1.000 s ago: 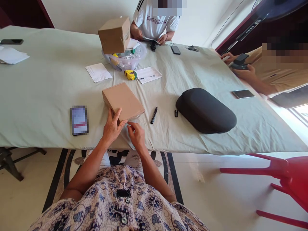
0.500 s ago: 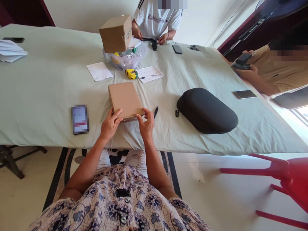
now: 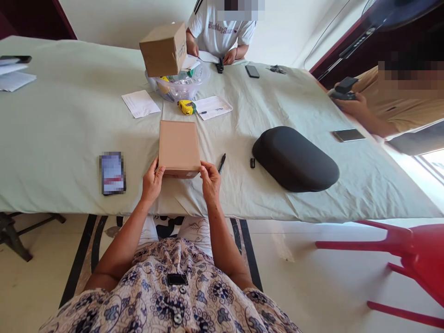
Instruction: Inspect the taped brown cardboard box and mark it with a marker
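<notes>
Left hand [image 3: 151, 182] and right hand [image 3: 210, 181] grip a cardboard box [image 3: 179, 145] on the table [image 3: 69, 125].
Fingers clamp its near corners; its inside is hidden. Farther, the clear tub [image 3: 178, 95] contains plastic and yellow items, with another box [image 3: 160, 54] above.

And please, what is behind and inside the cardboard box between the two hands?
Behind the cardboard box, a yellow tape measure lies between two paper sheets, with a plastic basin farther back. The cardboard box's inside cannot be seen; the top and sides cover it.
</notes>
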{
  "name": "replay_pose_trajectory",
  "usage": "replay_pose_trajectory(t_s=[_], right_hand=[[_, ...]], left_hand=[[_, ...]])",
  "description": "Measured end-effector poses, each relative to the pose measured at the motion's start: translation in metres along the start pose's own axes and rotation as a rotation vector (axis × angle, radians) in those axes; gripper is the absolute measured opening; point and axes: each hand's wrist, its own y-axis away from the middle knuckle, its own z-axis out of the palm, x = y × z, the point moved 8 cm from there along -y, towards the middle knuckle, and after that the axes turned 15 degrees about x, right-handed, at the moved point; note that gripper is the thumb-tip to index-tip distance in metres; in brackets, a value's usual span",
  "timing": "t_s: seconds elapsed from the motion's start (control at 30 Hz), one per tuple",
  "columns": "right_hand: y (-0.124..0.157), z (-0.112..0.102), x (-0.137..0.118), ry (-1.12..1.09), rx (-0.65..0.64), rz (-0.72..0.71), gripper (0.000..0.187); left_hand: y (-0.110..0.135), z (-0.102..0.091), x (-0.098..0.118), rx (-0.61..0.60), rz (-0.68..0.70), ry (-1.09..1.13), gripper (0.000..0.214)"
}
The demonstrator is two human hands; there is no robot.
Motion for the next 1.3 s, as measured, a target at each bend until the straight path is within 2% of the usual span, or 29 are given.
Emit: replay_pose_trajectory(t_s=[0.13,0.23,0.33,0.5,0.7,0.83,1.03,1.3], right_hand=[[0.016,0.0,0.0,-0.048,-0.009,0.06,0.036],[0.026,0.005,0.005,-0.078,-0.02,0.105,0.039],[0.032,0.009,0.014,-0.078,-0.027,0.146,0.039],[0.032,0.001,0.029,0.024,0.013,0.128,0.044],[0.025,-0.017,0.032,0.199,0.061,-0.002,0.044],[0.02,-0.023,0.018,0.159,0.071,-0.05,0.048],[0.014,-0.014,-0.026,-0.03,0.056,-0.164,0.044],[0.012,-0.007,-0.033,0.014,0.05,-0.148,0.041]], left_hand=[[0.002,-0.016,0.014,0.085,0.033,-0.002,0.079],[0.0,-0.027,0.038,0.177,0.207,-0.099,0.076],[-0.002,-0.025,0.062,0.228,0.405,-0.226,0.072],[-0.003,0.006,0.086,0.149,0.567,-0.384,0.066],[0.012,0.057,0.108,-0.095,0.713,-0.473,0.051],[0.021,0.074,0.115,-0.199,0.749,-0.465,0.044],[0.017,0.073,0.111,-0.186,0.709,-0.347,0.039],[0.011,0.069,0.103,-0.253,0.731,-0.277,0.037]])
